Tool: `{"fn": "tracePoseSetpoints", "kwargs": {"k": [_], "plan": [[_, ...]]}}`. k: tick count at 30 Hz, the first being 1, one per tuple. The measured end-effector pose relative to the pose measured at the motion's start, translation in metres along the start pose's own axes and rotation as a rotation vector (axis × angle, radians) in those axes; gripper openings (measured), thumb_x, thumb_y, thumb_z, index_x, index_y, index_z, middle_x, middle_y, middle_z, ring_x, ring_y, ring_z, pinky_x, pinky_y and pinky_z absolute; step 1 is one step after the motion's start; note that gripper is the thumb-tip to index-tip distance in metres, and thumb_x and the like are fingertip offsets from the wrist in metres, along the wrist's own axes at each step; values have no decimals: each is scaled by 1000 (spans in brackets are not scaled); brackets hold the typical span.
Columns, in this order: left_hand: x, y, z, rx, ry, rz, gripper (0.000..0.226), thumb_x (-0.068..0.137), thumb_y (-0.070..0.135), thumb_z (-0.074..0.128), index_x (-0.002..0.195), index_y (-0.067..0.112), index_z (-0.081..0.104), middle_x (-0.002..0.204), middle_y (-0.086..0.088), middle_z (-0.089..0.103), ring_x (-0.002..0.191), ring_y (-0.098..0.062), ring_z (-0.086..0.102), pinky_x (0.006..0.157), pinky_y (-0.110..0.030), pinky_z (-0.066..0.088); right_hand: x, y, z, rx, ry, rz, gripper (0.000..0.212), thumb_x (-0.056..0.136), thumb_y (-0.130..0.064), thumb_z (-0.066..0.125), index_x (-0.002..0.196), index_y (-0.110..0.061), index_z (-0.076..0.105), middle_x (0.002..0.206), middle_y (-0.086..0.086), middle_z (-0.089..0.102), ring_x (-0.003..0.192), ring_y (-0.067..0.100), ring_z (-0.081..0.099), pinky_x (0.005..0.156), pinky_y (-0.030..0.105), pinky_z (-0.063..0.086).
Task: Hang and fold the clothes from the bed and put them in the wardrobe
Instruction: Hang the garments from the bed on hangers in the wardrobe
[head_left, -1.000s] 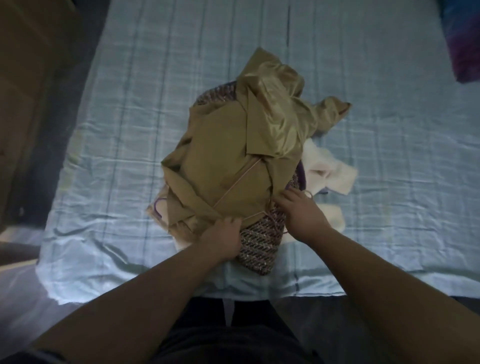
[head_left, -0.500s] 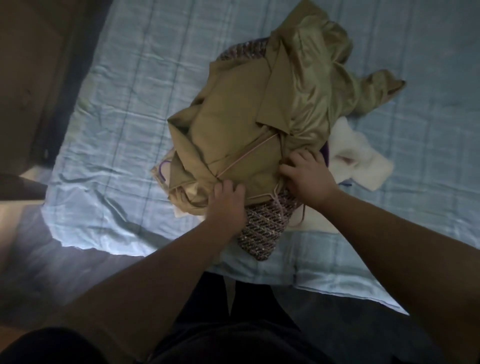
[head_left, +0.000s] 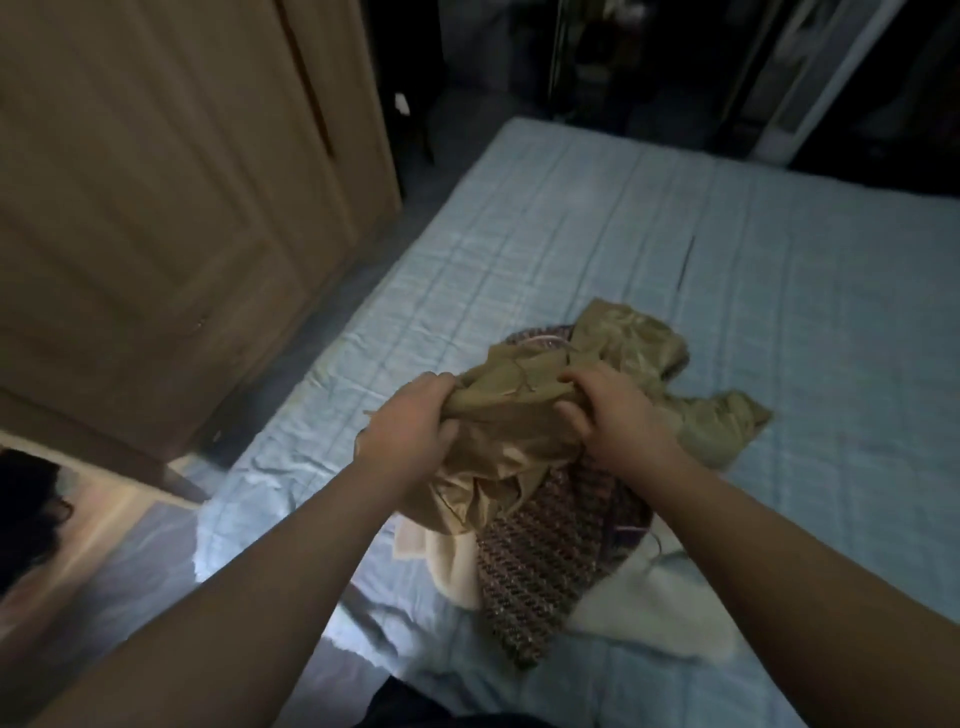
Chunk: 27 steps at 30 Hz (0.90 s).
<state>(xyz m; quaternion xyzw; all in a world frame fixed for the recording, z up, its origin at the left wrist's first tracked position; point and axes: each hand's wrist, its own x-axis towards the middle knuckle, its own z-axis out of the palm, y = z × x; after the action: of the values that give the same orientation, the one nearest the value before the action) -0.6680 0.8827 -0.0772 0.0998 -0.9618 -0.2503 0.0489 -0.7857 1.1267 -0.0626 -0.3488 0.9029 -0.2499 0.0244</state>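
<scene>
A pile of clothes lies on the light blue bed (head_left: 545, 249). On top is a tan satin garment (head_left: 519, 415), bunched and partly lifted. My left hand (head_left: 410, 431) grips its left side and my right hand (head_left: 608, 415) grips its right side. Under it lie a purple-brown woven garment (head_left: 540, 566), a cream piece (head_left: 452, 566) and a white piece (head_left: 654, 608). A thin pink hanger (head_left: 540, 340) shows at the pile's far edge. The wooden wardrobe (head_left: 156, 208) stands to the left with its doors shut.
A narrow strip of floor (head_left: 322, 306) runs between the wardrobe and the bed. A mirror (head_left: 57, 525) leans at the lower left. Dark furniture (head_left: 597, 62) stands behind the bed's far edge.
Both hands closed on the tan garment and pulled it up off the pile, bunching it. My head lifted and turned, so the wardrobe and the room's far side came into view.
</scene>
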Motion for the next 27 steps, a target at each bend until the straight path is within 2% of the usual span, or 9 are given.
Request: {"fn": "tracePoseSetpoints", "kwargs": {"k": [2, 5, 9, 12, 14, 19, 23, 25, 27], "plan": [[2, 6, -32, 3, 67, 13, 30, 79, 27, 57, 105, 39, 47, 101, 12, 54, 89, -17, 56, 70, -35, 44, 16, -17, -23, -34, 2, -29, 25, 92, -35, 62, 102, -12, 64, 100, 11, 63, 94, 28, 56, 81, 36, 43], [-3, 15, -78, 42, 153, 24, 25, 82, 28, 55, 105, 36, 51, 100, 9, 61, 90, -19, 59, 68, -32, 41, 36, -48, -53, -124, 61, -87, 29, 91, -49, 51, 85, -21, 55, 85, 4, 61, 82, 28, 57, 71, 40, 44], [-17, 23, -143, 129, 251, 14, 25, 82, 34, 52, 107, 34, 54, 104, 8, 65, 94, -23, 62, 72, -35, 49, 59, -94, -83, -123, 149, -177, 36, 85, -64, 31, 83, -30, 43, 77, -9, 53, 70, 20, 53, 59, 34, 38], [-33, 24, -205, 202, 351, 40, 28, 84, 39, 53, 112, 38, 53, 107, 12, 67, 96, -20, 63, 72, -33, 49, 75, -136, -105, -115, 199, -261, 30, 85, -68, 28, 81, -40, 37, 68, -15, 49, 60, 7, 49, 50, 27, 34], [-48, 24, -248, 261, 435, 62, 31, 84, 46, 48, 114, 41, 52, 107, 13, 68, 96, -19, 64, 72, -33, 49, 83, -172, -122, -125, 227, -308, 25, 87, -68, 27, 82, -44, 34, 66, -17, 48, 58, -2, 45, 48, 20, 28], [-107, 2, -349, 422, 638, 39, 30, 89, 53, 43, 112, 38, 54, 106, 7, 70, 96, -26, 65, 68, -34, 45, 90, -284, -153, -81, 243, -486, 19, 93, -60, 34, 90, -42, 40, 74, -14, 53, 65, 2, 52, 54, 28, 45], [-177, -47, -425, 470, 708, -111, 19, 93, 47, 52, 93, 28, 54, 89, 2, 65, 85, -29, 62, 62, -35, 39, 89, -394, -143, -31, 252, -677, 4, 98, -43, 44, 98, -42, 40, 78, -19, 51, 68, -1, 49, 54, 22, 35], [-221, -78, -459, 467, 754, -201, 31, 92, 54, 50, 81, 25, 49, 73, 6, 58, 73, -24, 59, 57, -37, 41, 88, -455, -124, -9, 282, -727, 7, 98, -38, 47, 104, -35, 45, 82, -15, 53, 71, 12, 55, 59, 29, 38], [-269, -113, -494, 466, 805, -287, 40, 91, 62, 42, 80, 26, 51, 69, 6, 58, 68, -19, 57, 58, -38, 47, 85, -519, -98, 5, 343, -787, 12, 98, -36, 47, 107, -28, 47, 88, -1, 61, 79, 27, 60, 64, 34, 40]]}}
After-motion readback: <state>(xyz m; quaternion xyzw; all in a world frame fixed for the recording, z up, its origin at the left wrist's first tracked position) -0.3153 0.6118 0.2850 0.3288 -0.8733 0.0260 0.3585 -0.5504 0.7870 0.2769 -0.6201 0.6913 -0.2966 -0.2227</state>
